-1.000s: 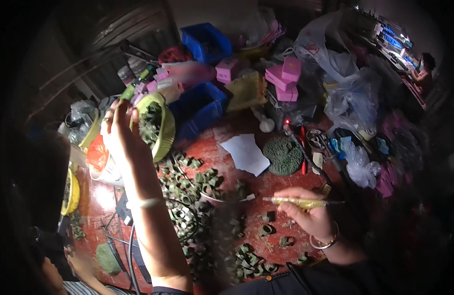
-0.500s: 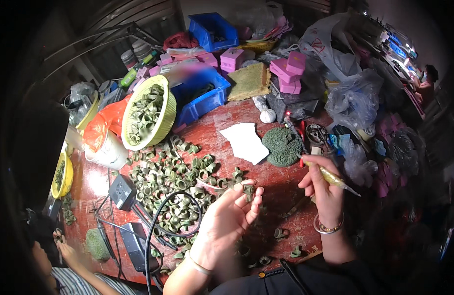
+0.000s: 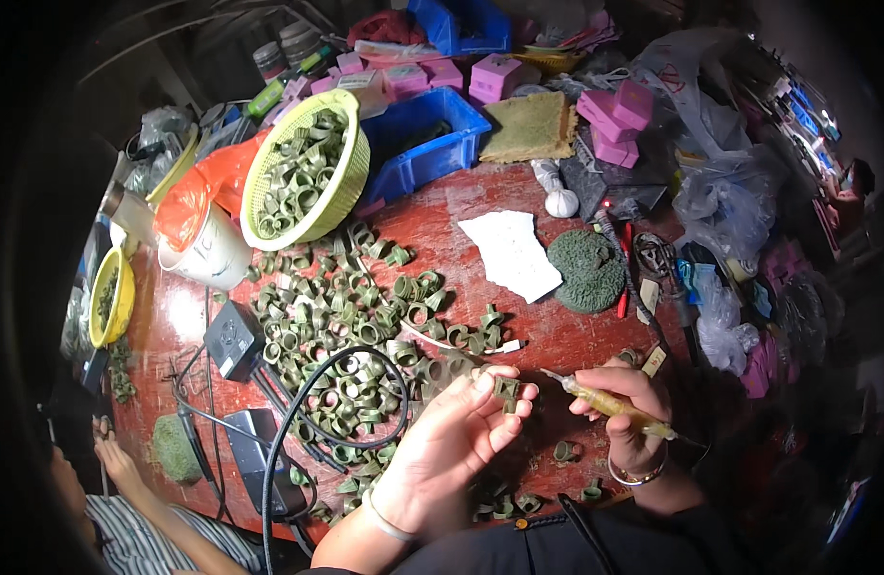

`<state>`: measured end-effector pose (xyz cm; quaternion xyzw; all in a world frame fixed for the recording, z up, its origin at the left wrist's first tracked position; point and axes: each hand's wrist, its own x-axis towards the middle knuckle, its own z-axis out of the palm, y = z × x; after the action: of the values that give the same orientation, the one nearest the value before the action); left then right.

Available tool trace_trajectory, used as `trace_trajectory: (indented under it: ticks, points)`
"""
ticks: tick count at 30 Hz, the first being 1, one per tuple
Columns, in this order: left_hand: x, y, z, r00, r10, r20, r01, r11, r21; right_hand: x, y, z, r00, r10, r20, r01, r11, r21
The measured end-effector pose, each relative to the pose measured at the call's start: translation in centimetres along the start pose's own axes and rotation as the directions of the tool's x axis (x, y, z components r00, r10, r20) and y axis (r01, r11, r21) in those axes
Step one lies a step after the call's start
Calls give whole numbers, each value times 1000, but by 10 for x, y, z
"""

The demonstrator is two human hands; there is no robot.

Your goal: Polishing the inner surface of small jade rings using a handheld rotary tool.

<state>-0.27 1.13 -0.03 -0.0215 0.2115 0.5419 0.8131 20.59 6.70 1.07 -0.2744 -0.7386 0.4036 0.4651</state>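
My left hand [image 3: 461, 422] is raised over the table, its fingertips pinching a small dark green ring [image 3: 507, 388]. Just to the right of it, my right hand [image 3: 629, 407] grips a yellow pen-shaped tool [image 3: 609, 402] with a thin tip. That tip points left at the ring, with a small gap between them. A large heap of similar green rings [image 3: 341, 335] spreads over the table left of my hands. A few loose rings [image 3: 566, 450] lie below and between my hands.
A slatted yellow basket [image 3: 355, 177] of rings stands behind the heap, beside a blue bin [image 3: 432, 158]. Torn white paper [image 3: 509, 254] and a round green pad [image 3: 587, 271] lie ahead. Black cables [image 3: 288, 431] loop near my left forearm. Another person's hand [image 3: 116, 460] is at lower left.
My right hand has turned the pen-shaped tool and brought its tip down toward the ring in my left hand. The whole view has shifted slightly.
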Motion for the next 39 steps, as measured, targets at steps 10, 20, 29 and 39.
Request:
trace_trajectory:
  ticks: [10,20,29,39]
  points:
    - [-1,-4,6,999,7,-35,-5,998,58,0,-2,2,999,-45,-17,45,998,-47]
    - [0,-16,4,844,513,158,-508,668,544,9,0,-6,987,-163,-3,162,987,-9]
    - [-2,-17,8,879,443,176,-445,630,637,7,2,-5,994,-92,63,85,992,95]
    - [-3,-13,4,920,349,177,-376,662,648,4,3,-9,981,122,147,-154,961,230]
